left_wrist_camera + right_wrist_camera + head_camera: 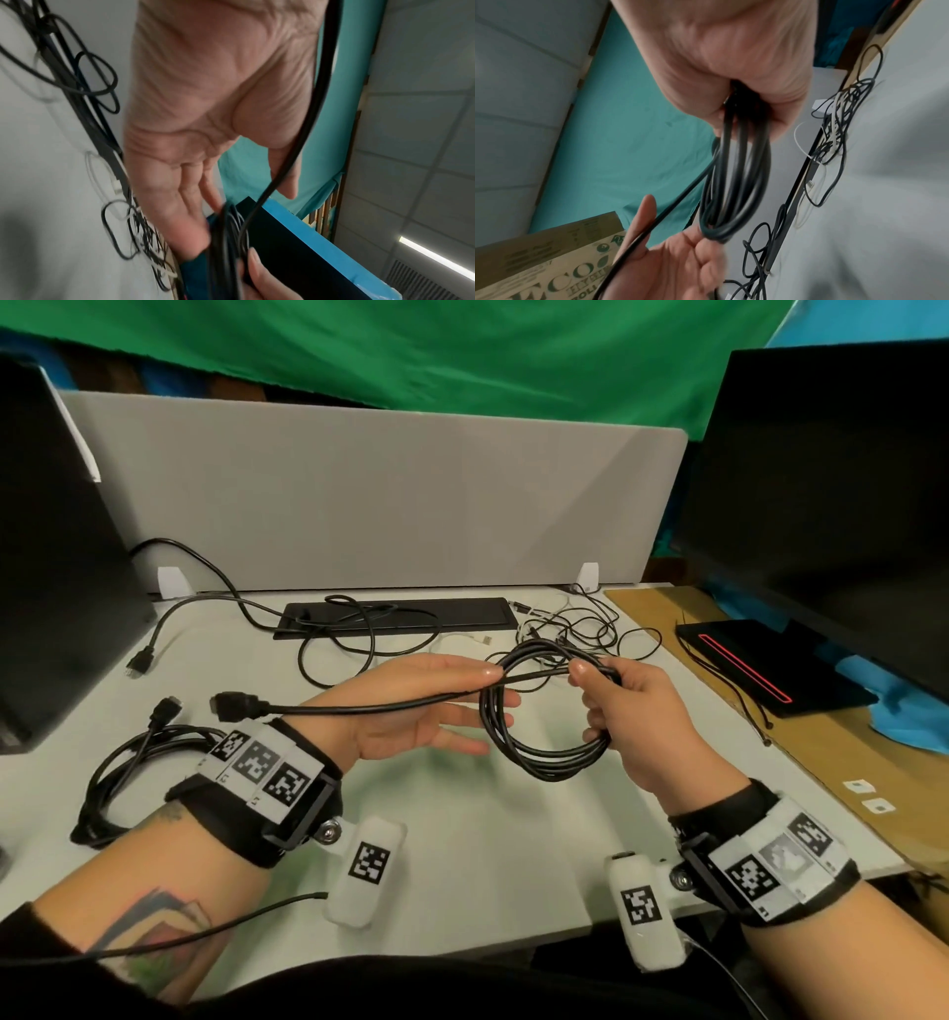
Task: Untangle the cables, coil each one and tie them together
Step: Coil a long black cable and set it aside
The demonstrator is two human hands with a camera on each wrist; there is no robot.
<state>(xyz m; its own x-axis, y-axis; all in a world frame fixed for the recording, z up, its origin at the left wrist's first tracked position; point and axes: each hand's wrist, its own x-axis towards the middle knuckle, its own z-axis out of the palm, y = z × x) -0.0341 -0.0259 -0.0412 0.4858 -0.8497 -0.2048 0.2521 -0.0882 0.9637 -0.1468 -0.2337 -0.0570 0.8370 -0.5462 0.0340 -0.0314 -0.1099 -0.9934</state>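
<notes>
My right hand [606,701] grips a coil of black cable [544,757] by its right side and holds it above the white desk [462,839]. The coil's loose tail [359,708] runs left to a black plug [236,703], hanging in the air. It passes between the thumb and straight fingers of my left hand [462,711], which touches the coil's left side. In the right wrist view, my right hand [731,60] is closed round the coil [734,182]. The left wrist view shows my left hand [205,101] flat, with the tail [316,101] crossing the thumb. A second coiled black cable [118,778] lies at the left.
A tangle of thin black and white cables [580,624] lies behind my hands. A loose black cable [349,634] crosses a flat black panel [411,613]. A grey divider [385,505] closes the back. A monitor [821,505] stands right, a black box [51,557] left.
</notes>
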